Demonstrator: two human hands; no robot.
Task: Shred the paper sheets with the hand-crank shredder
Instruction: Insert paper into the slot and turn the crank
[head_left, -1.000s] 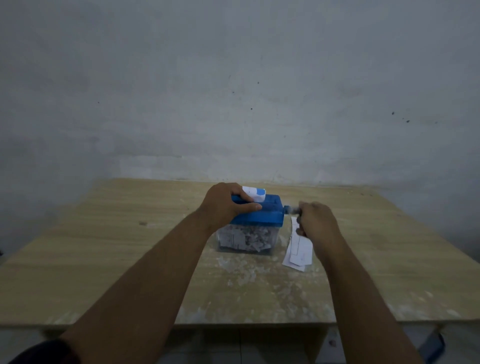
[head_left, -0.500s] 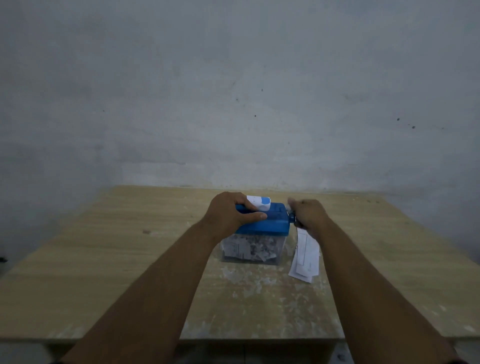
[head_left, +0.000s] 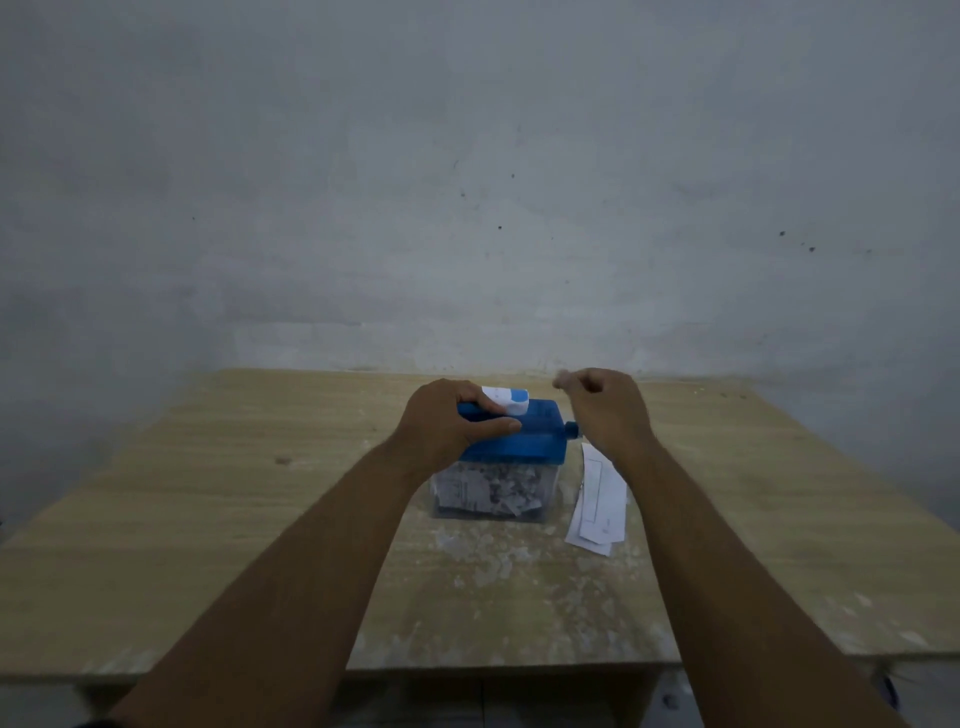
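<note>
Where the desk (head_left: 208, 519) runs toward its far edge, roughly midway between the left and right edges, stands the hand-crank shredder (head_left: 511, 441): blue top, clear bin (head_left: 493, 493) beneath. Bin looks packed with shredded paper (head_left: 488, 488), white with dark print. A piece of paper (head_left: 506, 399), white with a blue patch, stands up out of the top of the blue housing, at its far side. Short blue axle stub (head_left: 571, 429) projects from the right end of the housing.

Left hand (head_left: 447, 431) clamped over the left part of the blue top; fingers wrapped across the top, thumb (head_left: 493, 428) stretched along the near face. Firm grip on the shredder.

Right hand (head_left: 608, 410) sits just right of the housing, raised, above the axle stub. Fingers curled into a loose fist; the fingertips are motion-blurred at the upper left of the hand. The crank handle itself is hidden, so whether the fist closes on it I cannot tell.

Paper sheets (head_left: 597, 499) lie flat on the desk just right of the bin, a small overlapping stack, printed lines faintly visible, partly under the right forearm.

Desk surface is pale wood grain. Pale scraps and dust (head_left: 493, 561) scattered in front of the bin, toward the near edge. Both forearms bare, reaching in from the near edge. Beyond the far edge, a dull grey wall (head_left: 467, 182) with a few dark specks.
</note>
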